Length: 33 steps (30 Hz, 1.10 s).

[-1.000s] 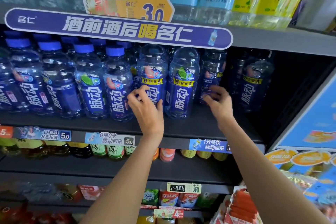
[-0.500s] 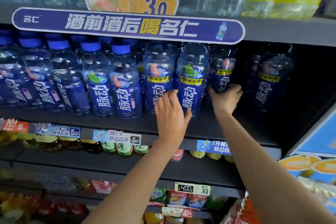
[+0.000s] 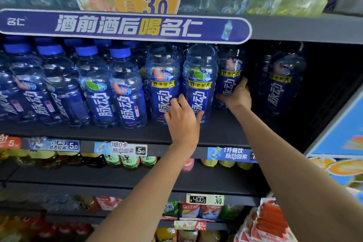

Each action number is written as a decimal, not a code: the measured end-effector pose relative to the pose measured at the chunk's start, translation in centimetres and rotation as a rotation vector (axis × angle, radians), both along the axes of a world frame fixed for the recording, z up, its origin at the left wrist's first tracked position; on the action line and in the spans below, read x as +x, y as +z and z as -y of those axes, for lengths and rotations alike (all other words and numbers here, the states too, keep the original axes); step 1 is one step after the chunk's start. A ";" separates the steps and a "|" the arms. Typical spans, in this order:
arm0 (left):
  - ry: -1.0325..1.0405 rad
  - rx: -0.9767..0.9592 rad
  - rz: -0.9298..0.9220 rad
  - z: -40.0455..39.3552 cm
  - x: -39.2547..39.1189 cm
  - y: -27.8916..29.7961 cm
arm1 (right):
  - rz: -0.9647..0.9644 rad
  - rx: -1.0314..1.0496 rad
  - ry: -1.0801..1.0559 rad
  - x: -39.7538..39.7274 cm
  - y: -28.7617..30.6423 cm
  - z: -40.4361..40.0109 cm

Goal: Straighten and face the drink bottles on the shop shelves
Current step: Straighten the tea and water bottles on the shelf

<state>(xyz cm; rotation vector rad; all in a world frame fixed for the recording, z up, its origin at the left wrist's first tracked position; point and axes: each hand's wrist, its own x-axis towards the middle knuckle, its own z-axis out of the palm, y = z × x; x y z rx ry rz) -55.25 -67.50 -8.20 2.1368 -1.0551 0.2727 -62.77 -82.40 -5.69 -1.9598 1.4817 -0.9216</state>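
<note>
Our left hand [image 3: 183, 119] gripped the lime bottle [image 3: 199, 84]; beside it, our right hand [image 3: 236, 95] held the recessed bottle [image 3: 229, 76] — best drawn level, label forward.

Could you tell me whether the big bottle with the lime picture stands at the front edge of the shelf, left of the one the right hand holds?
Yes, the lime bottle stands forward, left of the set-back bottle that the right hand holds.

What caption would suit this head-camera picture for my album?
Left hand between two large blue bottles, right hand gripping a third bottle set back on the shelf.
</note>
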 end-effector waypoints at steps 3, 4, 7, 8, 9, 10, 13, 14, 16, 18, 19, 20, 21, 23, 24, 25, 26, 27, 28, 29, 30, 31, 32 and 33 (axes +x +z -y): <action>0.002 0.016 -0.001 0.0 0.0 -0.1 | 0.105 -0.175 -0.083 -1.8 0.3 -1.1; 0.005 0.020 -0.003 0.0 -0.1 -0.1 | 0.161 -0.300 -0.168 -3.0 0.4 -1.6; 0.018 0.023 -0.021 0.1 -0.2 -0.1 | 0.240 -0.454 -0.450 -6.7 1.1 -1.6; 0.019 0.029 -0.030 0.0 -0.3 -0.1 | 0.235 -0.405 -0.498 -7.7 1.4 -1.0; 0.019 0.034 -0.039 0.0 -0.3 -0.1 | 0.228 -0.316 -0.506 -8.4 1.7 -0.1; 0.018 0.038 -0.045 0.0 -0.4 -0.1 | 0.225 -0.208 -0.484 -8.9 2.1 0.8; 0.007 0.062 -0.057 0.0 -0.4 0.3 | 0.265 0.049 -0.403 -9.4 2.6 2.9; 0.009 0.067 -0.063 0.0 -0.4 0.4 | 0.273 0.064 -0.394 -9.4 2.6 3.2; 0.018 0.068 -0.068 0.0 -0.5 0.5 | 0.257 0.039 -0.408 -9.4 2.5 2.9; 0.028 0.070 -0.073 0.1 -0.6 0.4 | 0.227 0.009 -0.413 -9.4 2.1 1.9; 0.031 0.071 -0.075 0.1 -0.6 0.4 | 0.210 -0.003 -0.398 -9.2 1.9 1.0; 0.032 0.070 -0.076 0.1 -0.7 0.3 | 0.189 -0.020 -0.377 -8.9 1.7 0.0; 0.034 0.065 -0.075 0.2 -0.7 0.3 | 0.167 -0.036 -0.353 -8.5 1.6 -0.9; 0.036 0.066 -0.074 0.1 -0.7 0.2 | 0.129 -0.057 -0.303 -7.7 1.3 -3.0; 0.035 0.065 -0.078 0.1 -0.6 0.2 | 0.114 -0.063 -0.269 -7.3 1.2 -3.9; 0.030 0.063 -0.085 0.1 -0.6 0.3 | 0.102 -0.066 -0.228 -6.9 1.2 -4.8; 0.024 0.066 -0.093 0.1 -0.5 0.3 | 0.092 -0.059 -0.182 -6.6 1.1 -5.4; 0.017 0.068 -0.100 0.1 -0.5 0.4 | 0.083 -0.050 -0.134 -6.2 1.3 -5.9; 0.009 0.064 -0.109 0.0 -0.5 0.5 | 0.075 -0.037 -0.085 -5.9 1.4 -6.2; 0.005 0.051 -0.123 -0.1 -0.4 0.5 | 0.078 -0.021 -0.039 -5.6 1.5 -6.4; 0.004 0.024 -0.141 -0.2 -0.4 0.5 | 0.094 -0.002 -0.001 -5.4 1.7 -6.5; 0.004 -0.021 -0.154 -0.5 -0.5 0.5 | 0.121 0.017 0.029 -5.2 1.8 -6.6; -0.001 -0.084 -0.146 -0.9 -0.6 0.4 | 0.150 0.036 0.048 -5.2 1.8 -6.6; -0.028 -0.153 -0.107 -1.3 -0.8 0.2 | 0.177 0.052 0.062 -5.2 1.7 -6.7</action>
